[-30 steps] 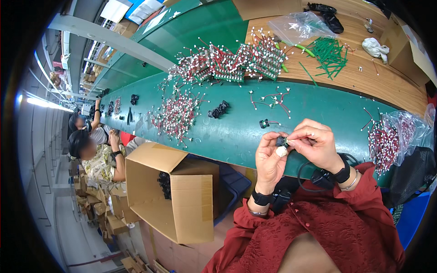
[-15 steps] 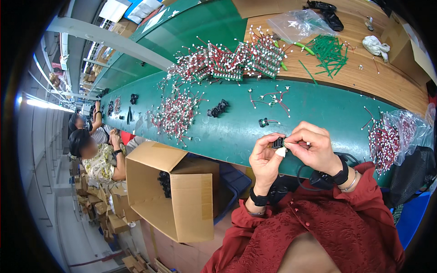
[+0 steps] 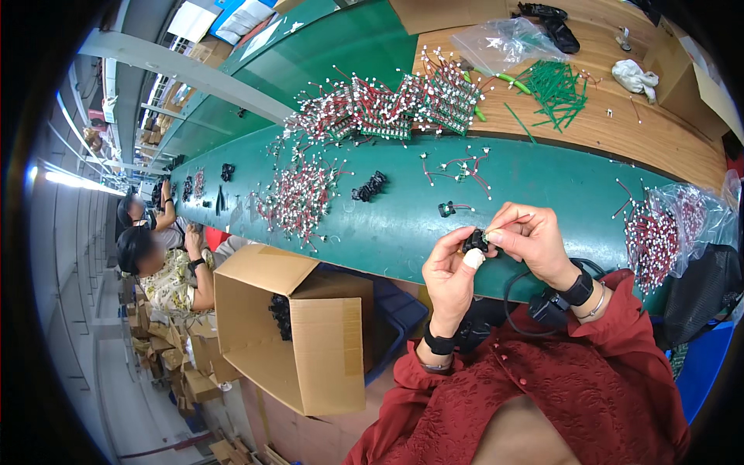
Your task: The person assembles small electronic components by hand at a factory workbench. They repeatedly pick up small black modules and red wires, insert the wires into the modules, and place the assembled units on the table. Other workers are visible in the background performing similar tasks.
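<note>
My left hand (image 3: 448,271) grips a small black plastic part (image 3: 474,242) between thumb and fingers, with a white wrap on its thumb tip. My right hand (image 3: 536,242) is pinched closed against the part's right side; whatever its fingertips hold is too small to make out. Just beyond my hands, a similar black part (image 3: 446,209) with a short red wire lies on the green bench (image 3: 535,174). Several loose wired boards (image 3: 465,168) are spread farther back. To the left sits a row of black parts (image 3: 370,187).
Stacked wired circuit boards (image 3: 387,108) stand at the back, with a loose heap of them (image 3: 298,198) nearer. Green strips (image 3: 554,89) lie on a wooden surface. Wired pieces spill from a plastic bag (image 3: 690,225) at right. An open carton (image 3: 329,341) stands left; co-workers (image 3: 167,267) sit beyond.
My right fingers have shifted against the black part, and the red wire with its white connector that stuck out of them is no longer plainly visible. The part has turned slightly in my left hand.
</note>
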Demonstrator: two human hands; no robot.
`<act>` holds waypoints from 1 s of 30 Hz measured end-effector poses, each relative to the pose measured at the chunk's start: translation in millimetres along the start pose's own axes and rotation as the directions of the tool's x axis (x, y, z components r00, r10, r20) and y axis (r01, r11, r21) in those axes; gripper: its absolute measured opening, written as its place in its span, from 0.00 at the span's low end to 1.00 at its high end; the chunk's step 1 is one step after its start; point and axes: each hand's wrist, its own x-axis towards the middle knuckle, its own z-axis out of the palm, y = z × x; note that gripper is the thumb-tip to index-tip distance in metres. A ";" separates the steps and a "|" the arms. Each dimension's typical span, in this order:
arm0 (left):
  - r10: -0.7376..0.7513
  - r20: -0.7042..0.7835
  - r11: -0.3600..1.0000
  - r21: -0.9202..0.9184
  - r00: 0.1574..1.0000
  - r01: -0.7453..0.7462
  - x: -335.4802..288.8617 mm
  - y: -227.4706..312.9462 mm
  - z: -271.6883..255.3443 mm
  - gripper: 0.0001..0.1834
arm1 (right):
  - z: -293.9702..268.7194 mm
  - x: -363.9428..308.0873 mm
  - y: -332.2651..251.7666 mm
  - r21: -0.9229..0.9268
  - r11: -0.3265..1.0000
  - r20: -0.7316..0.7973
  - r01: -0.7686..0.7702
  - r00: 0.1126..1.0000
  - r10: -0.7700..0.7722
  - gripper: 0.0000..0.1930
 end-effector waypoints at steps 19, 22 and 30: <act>0.055 -0.080 0.998 0.044 0.995 -0.051 -0.2 4.6 -1.5 0.20 | 4.5 -2.2 2.3 -0.353 0.915 0.017 0.196 0.979 -0.204 0.04; 0.051 -0.006 0.996 0.072 0.999 -0.051 1.1 6.7 -8.9 0.21 | 5.2 -1.8 -1.0 -0.392 0.899 0.021 0.196 0.979 -0.204 0.04; 0.133 0.059 0.953 0.268 0.989 -0.144 3.9 2.0 -14.7 0.19 | 4.6 -3.9 1.7 -0.373 0.906 0.042 0.202 0.979 -0.201 0.02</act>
